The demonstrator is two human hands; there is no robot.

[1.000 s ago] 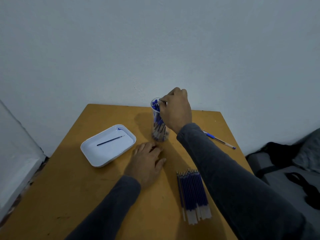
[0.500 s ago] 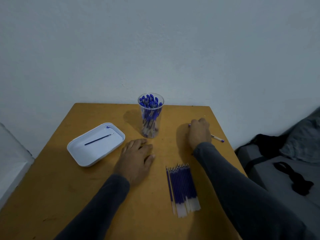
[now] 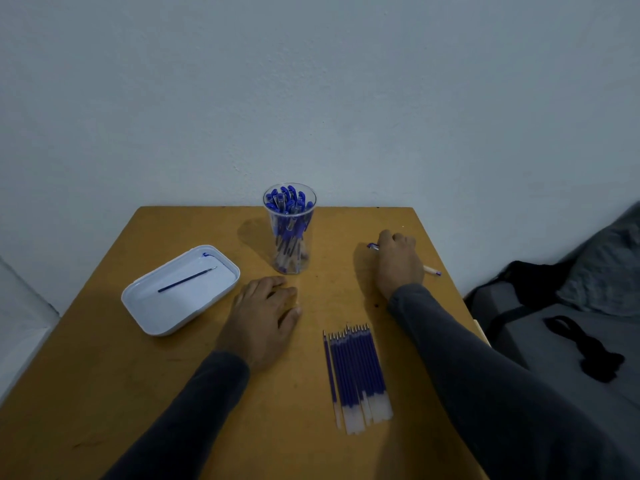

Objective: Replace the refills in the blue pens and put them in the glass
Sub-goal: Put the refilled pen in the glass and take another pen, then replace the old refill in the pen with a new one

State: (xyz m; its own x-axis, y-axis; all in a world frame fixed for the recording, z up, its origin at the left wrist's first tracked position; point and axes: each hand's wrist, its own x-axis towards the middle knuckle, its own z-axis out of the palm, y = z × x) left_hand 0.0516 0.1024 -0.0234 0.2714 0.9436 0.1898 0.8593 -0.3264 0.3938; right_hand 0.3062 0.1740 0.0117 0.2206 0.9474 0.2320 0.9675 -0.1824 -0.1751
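Right hand (image 3: 396, 263) fingers curled over clear blue-capped pen (image 3: 431, 270), seemingly pinching; lift level. Left hand (image 3: 265, 315) fingers spread flat on yellow wooden surface (image 3: 104, 375).

A dark bag (image 3: 540, 282) with black straps (image 3: 585, 348) beside the table (image 3: 104, 375)

The right hand (image 3: 396, 263) covers the middle of the pen (image 3: 432, 270), so only its two ends show beside the grip; whether the fingers curl round it cannot be told. Both sleeves run off the bottom edge.
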